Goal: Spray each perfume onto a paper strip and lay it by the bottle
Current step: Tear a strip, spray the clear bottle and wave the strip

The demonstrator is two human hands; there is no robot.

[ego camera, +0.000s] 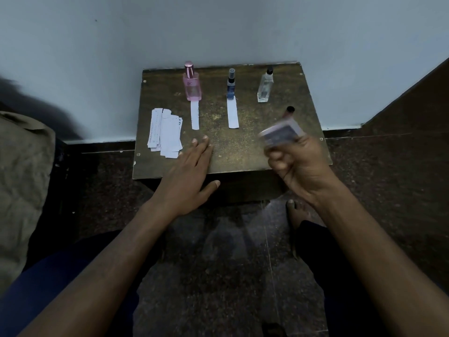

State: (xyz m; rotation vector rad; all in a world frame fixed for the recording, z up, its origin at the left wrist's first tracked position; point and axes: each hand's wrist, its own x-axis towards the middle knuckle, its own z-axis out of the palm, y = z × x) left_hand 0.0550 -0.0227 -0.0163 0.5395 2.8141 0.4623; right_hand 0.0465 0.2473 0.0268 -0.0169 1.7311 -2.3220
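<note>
In the head view, a small dark wooden table (243,147) fills the upper centre of the frame, with a pink bottle (192,83), a blue bottle (231,85) and a clear bottle (264,87) standing in a row along its far edge; one paper strip (195,115) lies just below the pink bottle and a second strip (232,113) below the blue one. At centre left, the left hand (189,171) rests flat with fingers straight and close together, beside a loose pile of strips (165,132). At centre right, the right hand (298,161) curls round a bluish bottle (280,135) too motion-blurred to make out, partly hiding a dark-capped reddish object (289,111) behind it.
</note>
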